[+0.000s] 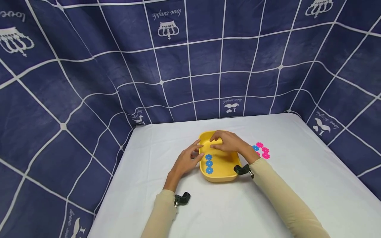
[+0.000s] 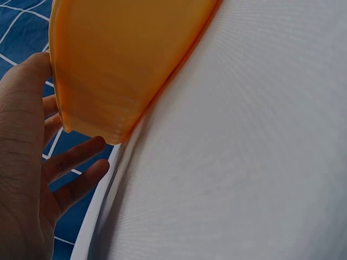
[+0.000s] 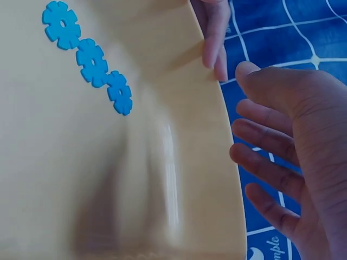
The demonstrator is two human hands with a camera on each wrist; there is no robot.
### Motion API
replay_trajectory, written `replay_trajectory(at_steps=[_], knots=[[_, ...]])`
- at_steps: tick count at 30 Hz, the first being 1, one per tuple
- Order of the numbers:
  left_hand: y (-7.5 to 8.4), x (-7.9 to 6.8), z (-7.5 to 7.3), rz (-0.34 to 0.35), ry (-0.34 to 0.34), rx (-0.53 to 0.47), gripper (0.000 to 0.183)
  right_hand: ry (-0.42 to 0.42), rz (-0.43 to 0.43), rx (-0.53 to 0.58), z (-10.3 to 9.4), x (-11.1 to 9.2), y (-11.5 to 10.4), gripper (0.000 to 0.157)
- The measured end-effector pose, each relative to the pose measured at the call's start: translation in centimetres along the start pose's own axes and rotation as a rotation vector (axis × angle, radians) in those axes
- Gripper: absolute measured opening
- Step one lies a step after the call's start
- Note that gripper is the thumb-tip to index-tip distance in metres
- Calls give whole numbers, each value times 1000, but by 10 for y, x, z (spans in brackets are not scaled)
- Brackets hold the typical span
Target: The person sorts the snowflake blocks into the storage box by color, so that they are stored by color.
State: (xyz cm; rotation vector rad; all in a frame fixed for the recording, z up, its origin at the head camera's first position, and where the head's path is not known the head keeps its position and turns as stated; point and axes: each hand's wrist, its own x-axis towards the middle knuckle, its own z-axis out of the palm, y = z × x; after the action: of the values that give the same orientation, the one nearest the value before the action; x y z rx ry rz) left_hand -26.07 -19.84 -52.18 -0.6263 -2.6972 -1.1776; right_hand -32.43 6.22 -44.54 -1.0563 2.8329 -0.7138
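A yellow tray [image 1: 221,179] lies on the table, with a column of three blue notched plastic discs [image 1: 209,163] along its left side. My left hand [image 1: 186,161] is at the tray's left rim, thumb and one finger reaching over it. In the left wrist view the lower fingers [image 2: 81,187] are spread and loose beside the tray's outer wall. Above the tray's far part hovers my right hand [image 1: 228,141], fingers bent apart. Nothing shows between that thumb and the fingers [image 3: 265,162] in the right wrist view.
Right of the tray, partly behind the right wrist, several pink notched discs [image 1: 266,150] and a blue notched disc [image 1: 255,148] form a loose ring on the white tablecloth [image 1: 285,185]. A blue gridded curtain [image 1: 205,59] borders the table at the back and sides.
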Motion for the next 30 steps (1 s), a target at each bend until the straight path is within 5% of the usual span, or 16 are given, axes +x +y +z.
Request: replay_trajectory(at_steps=[30], knots=[[3,-1,0,13,15,-16,55,95,87,32,-20,-35,24,39]])
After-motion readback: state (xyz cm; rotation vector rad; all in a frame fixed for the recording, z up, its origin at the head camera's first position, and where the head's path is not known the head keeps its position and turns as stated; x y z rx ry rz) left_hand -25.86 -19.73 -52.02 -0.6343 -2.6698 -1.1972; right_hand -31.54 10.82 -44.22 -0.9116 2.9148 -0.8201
